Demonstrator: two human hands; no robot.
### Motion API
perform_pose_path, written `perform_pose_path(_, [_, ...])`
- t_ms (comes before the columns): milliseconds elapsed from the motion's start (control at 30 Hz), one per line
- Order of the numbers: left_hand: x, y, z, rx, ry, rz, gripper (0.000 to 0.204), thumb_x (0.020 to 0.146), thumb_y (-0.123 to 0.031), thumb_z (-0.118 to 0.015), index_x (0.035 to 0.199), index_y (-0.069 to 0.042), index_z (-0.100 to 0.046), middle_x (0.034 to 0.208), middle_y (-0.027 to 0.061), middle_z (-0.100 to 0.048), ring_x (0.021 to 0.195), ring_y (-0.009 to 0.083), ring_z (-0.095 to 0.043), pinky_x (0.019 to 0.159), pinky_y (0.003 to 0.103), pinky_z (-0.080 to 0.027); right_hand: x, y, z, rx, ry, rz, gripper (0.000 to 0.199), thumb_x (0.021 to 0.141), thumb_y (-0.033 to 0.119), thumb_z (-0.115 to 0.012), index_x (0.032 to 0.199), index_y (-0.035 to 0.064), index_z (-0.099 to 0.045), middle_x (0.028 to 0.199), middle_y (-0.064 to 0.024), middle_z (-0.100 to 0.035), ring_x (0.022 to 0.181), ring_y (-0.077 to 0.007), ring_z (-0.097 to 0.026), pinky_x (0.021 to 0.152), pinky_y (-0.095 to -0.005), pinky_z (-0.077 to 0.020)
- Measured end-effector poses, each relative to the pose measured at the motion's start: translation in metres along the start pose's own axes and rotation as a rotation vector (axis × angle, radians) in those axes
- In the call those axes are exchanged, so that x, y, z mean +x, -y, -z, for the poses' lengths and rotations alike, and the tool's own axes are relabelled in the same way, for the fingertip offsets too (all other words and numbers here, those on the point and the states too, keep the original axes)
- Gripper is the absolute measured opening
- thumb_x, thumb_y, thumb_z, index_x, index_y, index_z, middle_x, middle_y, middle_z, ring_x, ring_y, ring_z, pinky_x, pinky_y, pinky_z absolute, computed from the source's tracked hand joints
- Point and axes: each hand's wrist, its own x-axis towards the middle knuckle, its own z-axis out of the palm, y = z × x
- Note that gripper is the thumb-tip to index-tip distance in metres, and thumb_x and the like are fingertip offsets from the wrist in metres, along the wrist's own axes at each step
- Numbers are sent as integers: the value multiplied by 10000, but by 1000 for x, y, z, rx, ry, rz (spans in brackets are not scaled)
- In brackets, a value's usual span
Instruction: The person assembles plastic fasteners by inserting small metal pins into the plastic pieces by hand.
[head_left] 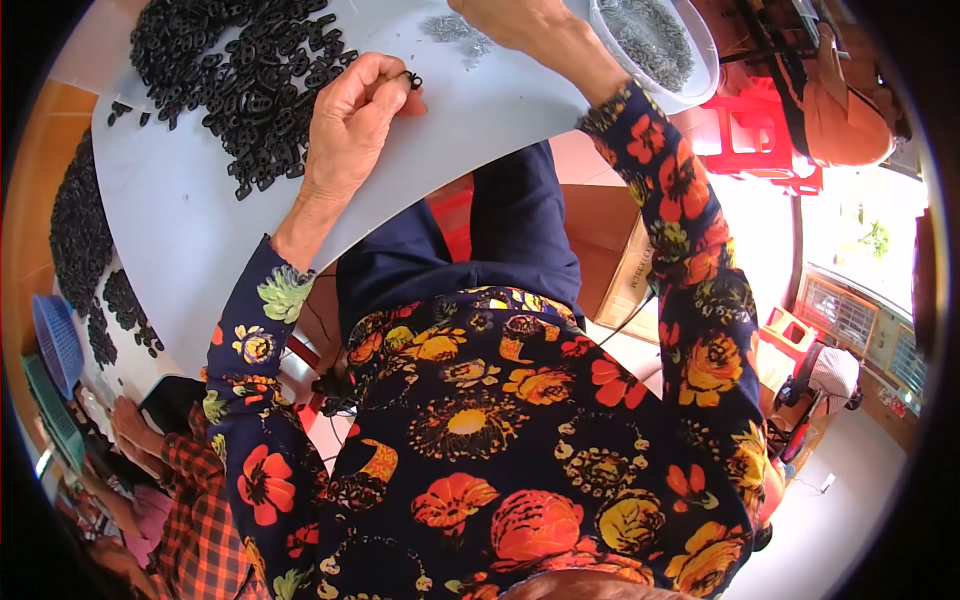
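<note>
Left hand [352,120], upper centre of the frame: fingers curled together, pinching one small black plastic piece [413,79] at the fingertips, the piece held just above the white counter [190,200]. Right hand [510,22], at the top edge: only partly in view, resting on the counter beside a scatter of small grey metal parts [455,30]; whether its fingers are clenched or released cannot be told. Pile of black plastic pieces [235,55], upper left: loose heap on the counter, just left of the left hand, its nearest pieces almost touching the knuckles. Clear round plastic tub [700,50], upper right: holds more grey metal parts, sits at the counter's edge next to the right forearm. Further black pieces [80,230], left edge: spread in a long band on a lower surface. Blue plastic basket [55,340], far left. Red plastic stool [760,140], right of the tub. Second person in a red checked sleeve [195,480], lower left, with a hand [135,430] near the black pieces. Wearer's sleeves and front: dark fabric with orange and yellow flowers.
</note>
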Motion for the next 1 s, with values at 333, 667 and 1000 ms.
perform_pose_path(333, [-1,-7,-1,-68,-19,39,125,937,-105,-521,929,2,-587,792,29,-634,727,76,-580,700,211,-465,-51,58,12,706,-14,-131,95,811,109,-671,869,35,-680,723,-60,-671,615,-121,-590,601,-277,-498])
perform_pose_path(667, [-5,-13,-2,-15,-23,94,137,953,-125,-531,1015,-25,-600,823,-13,-612,751,38,-544,703,190,-438,-56,65,6,771,-48,-169,102,787,102,-640,832,11,-650,708,-108,-658,619,-219,-636,597,-321,-509])
perform_pose_path(1000, [-4,-12,5,-60,-13,104,201,964,-186,-494,976,-6,-583,784,26,-645,751,54,-557,730,210,-448,-60,59,3,888,-40,-144,91,803,75,-634,868,13,-650,736,-53,-640,654,-122,-563,638,-267,-473])
